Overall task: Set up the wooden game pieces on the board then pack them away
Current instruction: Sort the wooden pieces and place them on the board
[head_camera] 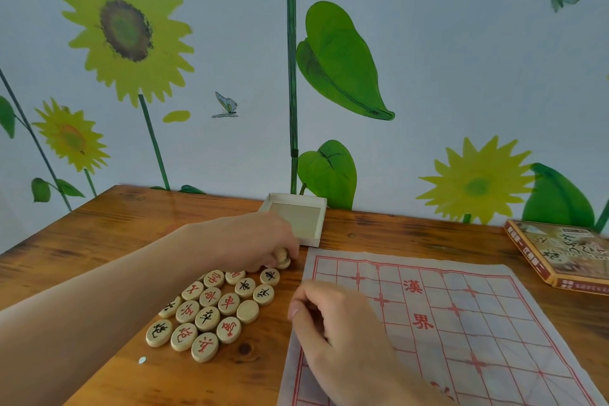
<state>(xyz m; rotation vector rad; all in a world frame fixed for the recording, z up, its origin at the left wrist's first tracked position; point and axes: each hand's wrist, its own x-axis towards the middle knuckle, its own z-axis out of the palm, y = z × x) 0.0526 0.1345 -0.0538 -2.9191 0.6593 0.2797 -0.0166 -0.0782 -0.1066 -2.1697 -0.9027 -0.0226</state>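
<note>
Setup is barely begun: my left grip (263, 242) is curled round a couple of wooden pieces (282, 257), the loose cluster (211, 310) lying just below it on the worktop (379, 231). My right grip (333, 323) rests on the bare board (461, 313), fingers curled; whether it holds anything, I can't tell. Next: carry pieces right onto the grid.

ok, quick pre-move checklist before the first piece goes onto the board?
1. Board laid out on table: ok.
2. Grid free of pieces: ok.
3. Left hand grips pieces: ok; count cannot tell.
4. Right hand free: cannot tell, fingers curled, inside hidden.
5. Loose pieces face up: not ok, one blank side up.
6. Open box empty: ok.
</note>
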